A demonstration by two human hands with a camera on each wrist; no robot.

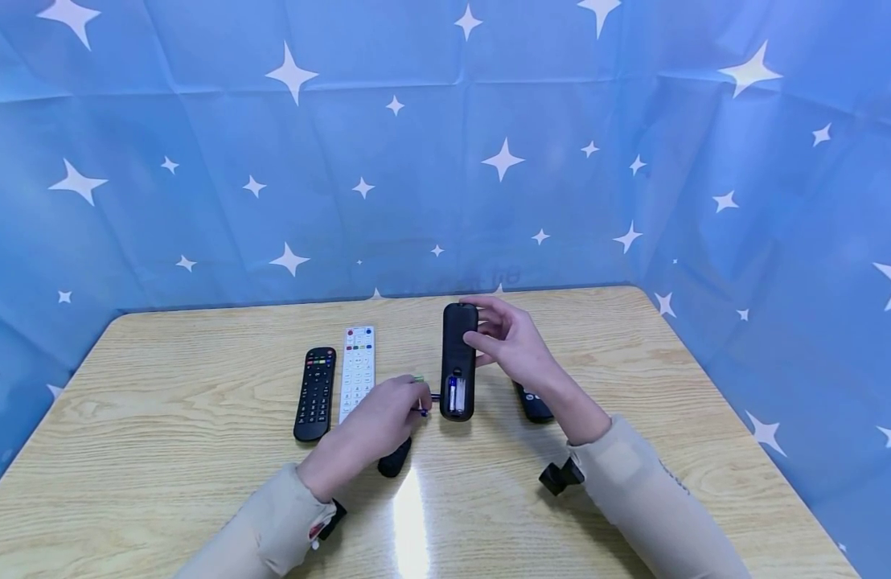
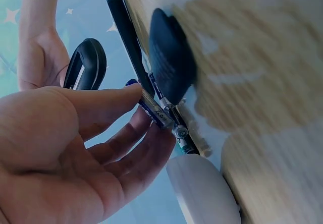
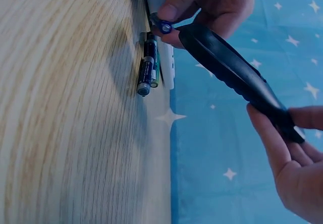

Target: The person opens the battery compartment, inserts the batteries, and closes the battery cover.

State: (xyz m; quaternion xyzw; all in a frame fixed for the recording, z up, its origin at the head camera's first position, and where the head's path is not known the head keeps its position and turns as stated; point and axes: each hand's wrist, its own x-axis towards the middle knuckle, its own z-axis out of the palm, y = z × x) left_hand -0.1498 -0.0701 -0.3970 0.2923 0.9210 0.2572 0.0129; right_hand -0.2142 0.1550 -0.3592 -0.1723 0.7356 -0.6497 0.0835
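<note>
My right hand (image 1: 514, 342) grips a black remote control (image 1: 458, 338) by its upper end, back side facing me and raised off the table. Its battery compartment (image 1: 456, 394) is uncovered, and something blue and silvery, apparently at least one battery, lies inside. Just left of the remote's lower end, my left hand (image 1: 391, 406) pinches a blue battery (image 2: 150, 108) between thumb and fingers. In the right wrist view that battery (image 3: 164, 26) is close to the remote's end. Loose batteries (image 3: 146, 72) lie on the table below the left hand.
A black remote (image 1: 315, 394) and a white remote (image 1: 358, 366) lie at left. Another black object (image 1: 395, 458) is partly under my left hand, and a dark remote (image 1: 535, 404) lies partly behind my right wrist. A blue starred curtain (image 1: 416, 161) borders the wooden table (image 1: 199, 386).
</note>
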